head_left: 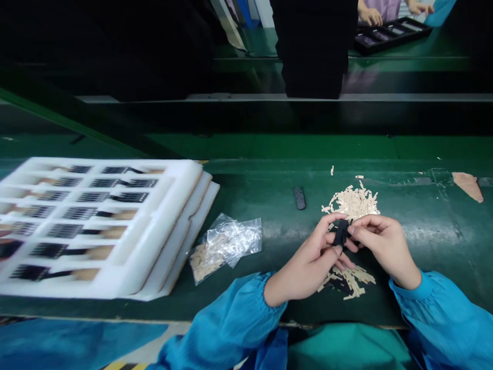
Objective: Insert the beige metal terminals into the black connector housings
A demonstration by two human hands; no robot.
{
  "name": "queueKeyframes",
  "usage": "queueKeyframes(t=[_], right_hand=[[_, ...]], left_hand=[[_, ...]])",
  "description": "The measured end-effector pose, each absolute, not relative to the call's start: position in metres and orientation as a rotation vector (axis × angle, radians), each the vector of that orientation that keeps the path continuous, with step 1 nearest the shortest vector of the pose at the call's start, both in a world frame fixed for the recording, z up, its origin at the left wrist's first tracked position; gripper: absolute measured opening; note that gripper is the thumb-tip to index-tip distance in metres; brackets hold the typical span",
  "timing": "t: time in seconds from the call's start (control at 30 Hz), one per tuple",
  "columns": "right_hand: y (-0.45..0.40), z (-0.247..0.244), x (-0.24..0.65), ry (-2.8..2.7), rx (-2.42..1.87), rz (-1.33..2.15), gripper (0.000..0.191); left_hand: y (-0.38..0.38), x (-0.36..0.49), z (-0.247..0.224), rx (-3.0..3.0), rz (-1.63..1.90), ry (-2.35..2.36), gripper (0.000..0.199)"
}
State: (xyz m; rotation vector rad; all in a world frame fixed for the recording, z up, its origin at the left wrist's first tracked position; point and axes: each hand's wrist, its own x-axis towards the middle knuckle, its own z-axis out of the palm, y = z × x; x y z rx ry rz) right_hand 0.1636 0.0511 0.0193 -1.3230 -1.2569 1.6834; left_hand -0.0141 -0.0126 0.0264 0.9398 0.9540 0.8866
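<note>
Blue sleeves point(227, 324) nearest; left hand point(308, 264), right hand point(385, 246) narrow, both pinching small black part point(341, 232). Part light, stiff-looking, small; best gripped by edges. Loose cream strips point(350, 203) just far.

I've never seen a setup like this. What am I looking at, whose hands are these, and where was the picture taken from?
There's no machine here, just a person's two bare hands, seen from a camera worn on their head and looking forward and down. The left hand and right hand together hold a small black piece in their fingers. Blue sleeves cover the arms. On the green work surface lie a larger heap of pale strips, a smaller heap of pale strips, a clear plastic bag, a loose black piece and a white foam tray with rows of black parts. Farther off, another person's hands are near a dark tray.
</note>
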Motion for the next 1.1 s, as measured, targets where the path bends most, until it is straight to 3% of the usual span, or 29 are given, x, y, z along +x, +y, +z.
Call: queueKeyframes(t=[1.1], right_hand=[[0.0477,0.0211,0.1574,-1.187,-1.275,1.739,0.017]], left_hand=[[-0.0139,-0.0127,0.026,0.896,0.88,0.949,0.046]])
